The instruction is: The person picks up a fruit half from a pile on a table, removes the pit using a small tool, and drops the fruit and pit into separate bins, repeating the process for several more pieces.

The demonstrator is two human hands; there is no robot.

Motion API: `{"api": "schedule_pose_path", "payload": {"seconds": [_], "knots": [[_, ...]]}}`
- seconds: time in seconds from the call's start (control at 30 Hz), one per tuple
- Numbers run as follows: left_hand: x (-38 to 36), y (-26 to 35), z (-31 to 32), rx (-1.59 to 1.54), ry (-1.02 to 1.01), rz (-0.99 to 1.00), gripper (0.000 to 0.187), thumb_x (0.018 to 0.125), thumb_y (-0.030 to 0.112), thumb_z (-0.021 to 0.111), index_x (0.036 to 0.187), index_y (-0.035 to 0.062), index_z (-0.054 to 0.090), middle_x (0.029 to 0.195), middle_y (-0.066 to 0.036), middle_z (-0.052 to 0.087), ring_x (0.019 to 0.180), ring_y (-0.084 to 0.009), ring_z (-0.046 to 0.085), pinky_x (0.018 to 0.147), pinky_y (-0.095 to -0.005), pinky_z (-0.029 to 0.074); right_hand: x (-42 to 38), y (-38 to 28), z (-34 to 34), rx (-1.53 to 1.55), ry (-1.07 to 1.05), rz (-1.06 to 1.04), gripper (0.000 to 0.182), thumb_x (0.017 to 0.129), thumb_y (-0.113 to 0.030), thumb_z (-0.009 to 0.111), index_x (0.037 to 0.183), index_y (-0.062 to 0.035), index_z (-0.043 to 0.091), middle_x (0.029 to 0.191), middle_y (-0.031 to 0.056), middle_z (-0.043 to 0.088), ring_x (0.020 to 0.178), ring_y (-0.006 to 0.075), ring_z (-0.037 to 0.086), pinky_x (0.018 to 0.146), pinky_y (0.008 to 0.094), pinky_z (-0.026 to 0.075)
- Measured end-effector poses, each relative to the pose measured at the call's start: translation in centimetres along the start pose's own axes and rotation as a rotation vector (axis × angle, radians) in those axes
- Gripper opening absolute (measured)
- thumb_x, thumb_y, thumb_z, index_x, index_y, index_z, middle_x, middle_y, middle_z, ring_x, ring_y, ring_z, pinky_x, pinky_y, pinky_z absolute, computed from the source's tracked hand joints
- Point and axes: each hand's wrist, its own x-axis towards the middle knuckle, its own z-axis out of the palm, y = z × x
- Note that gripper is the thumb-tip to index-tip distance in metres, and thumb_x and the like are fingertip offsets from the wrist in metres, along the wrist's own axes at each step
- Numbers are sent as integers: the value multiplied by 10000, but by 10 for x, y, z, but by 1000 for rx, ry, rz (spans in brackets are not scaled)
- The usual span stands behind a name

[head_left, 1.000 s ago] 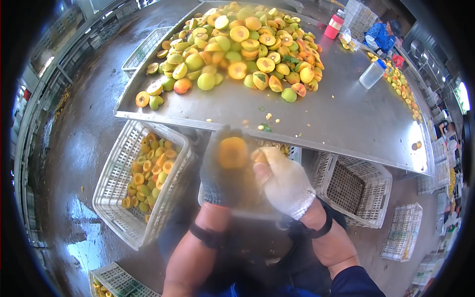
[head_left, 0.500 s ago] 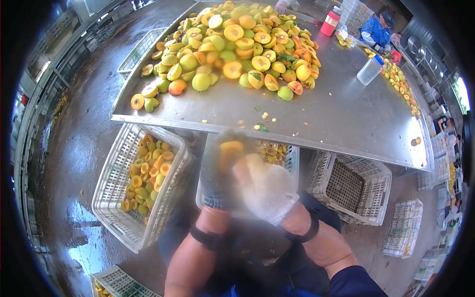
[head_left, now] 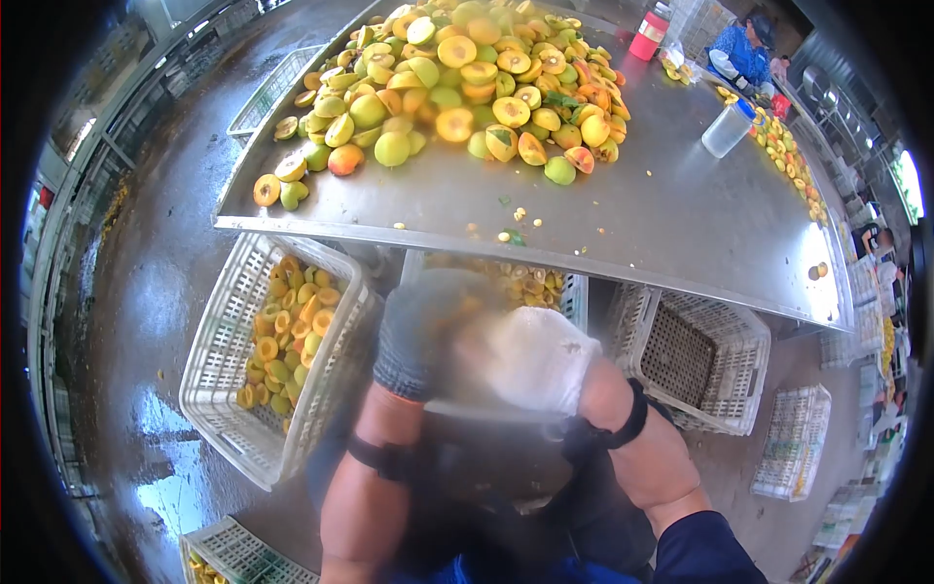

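Observation:
My left hand (head_left: 416, 329), in a grey glove, is in front of me over the near edge of a white crate under the table. Close beside it on the right is my right hand (head_left: 540, 362), in a white glove, with its fingers towards the left hand. Both hands look curled, but a blurred patch covers the fingers and whatever is between them. Beyond the hands, halved fruit pieces (head_left: 533, 284) lie in the middle crate (head_left: 581, 304). A heap of halved yellow-green peaches (head_left: 457, 73) covers the back of the metal table (head_left: 389, 200).
To the left is a white crate (head_left: 219, 360) with pitted peach halves (head_left: 292, 336). Another white crate (head_left: 732, 389) stands right of my legs. A clear blue-capped jar (head_left: 728, 128) and a pink-red bottle (head_left: 649, 34) stand on the table. A co-worker (head_left: 741, 54) sits far right.
Both hands have moved slightly and the right wrist has turned outward. The orange peach half seen at my left hand before is now hidden in the blur. The view has shifted a little.

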Motion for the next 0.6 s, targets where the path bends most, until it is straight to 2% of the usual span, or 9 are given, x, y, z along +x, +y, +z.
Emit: {"api": "schedule_pose_path", "payload": {"seconds": [0.03,0.1,0.17,0.2,0.27,0.3,0.4,0.5,0.6], "knots": [[11,11,-7,71,-40,104,154,858,103,733,986,21,710,970,-92,718,931,-252,695,819,-380,548,-1,4,-4,19,-40,-22,350,1012,-370,535,987,-56,688,870,233,709,835,456,683,764,541,544],[13,13,-3,21,-22,54,152,860,59,730,1005,25,701,977,-92,721,914,-242,698,830,-366,554,2,13,-7,7,-113,-58,355,1016,-358,530,1019,-44,694,909,251,707,879,459,681,803,534,544],[8,2,8,-222,57,-15,146,883,-3,702,1026,1,672,987,-112,722,904,-240,705,848,-347,569,0,14,-3,130,-19,14,362,1022,-360,530,1026,-36,692,910,248,706,893,467,675,815,533,540],[5,-2,13,-119,92,-45,130,900,-5,686,1028,-9,663,998,-123,719,909,-248,707,850,-348,573,1,15,-1,188,34,44,366,1025,-361,530,1029,-32,691,911,247,705,900,471,672,822,532,538],[-6,-3,23,82,162,-117,100,935,-9,654,1033,-29,645,1020,-143,714,920,-265,709,854,-351,582,-5,31,12,732,-8,109,428,1058,-420,524,1005,-34,701,833,161,717,785,322,705,714,399,550],[-6,-3,26,-17,195,-150,98,955,25,638,1035,-32,642,1018,-149,713,921,-274,708,858,-360,582,-10,35,13,1024,-111,211,433,1060,-432,532,993,-40,704,823,129,711,745,264,701,661,358,544],[-4,2,34,-354,306,-307,180,1007,139,587,1043,-30,638,1005,-162,712,915,-293,704,869,-388,581,-12,7,18,1616,-73,361,366,1037,-435,609,945,-83,655,756,9,608,541,74,569,413,236,427],[1,15,34,-716,387,-507,283,1028,253,539,1053,-10,640,977,-167,712,900,-299,698,867,-414,581,-12,10,23,1867,-205,439,335,1030,-419,626,969,-93,582,686,-24,512,452,74,472,357,239,383],[1,22,33,-897,391,-569,332,1028,302,510,1066,-1,640,960,-170,711,895,-309,693,848,-436,583,-13,16,18,1898,-332,416,359,1042,-429,599,967,-79,583,703,-10,544,460,76,499,350,241,386]]}}
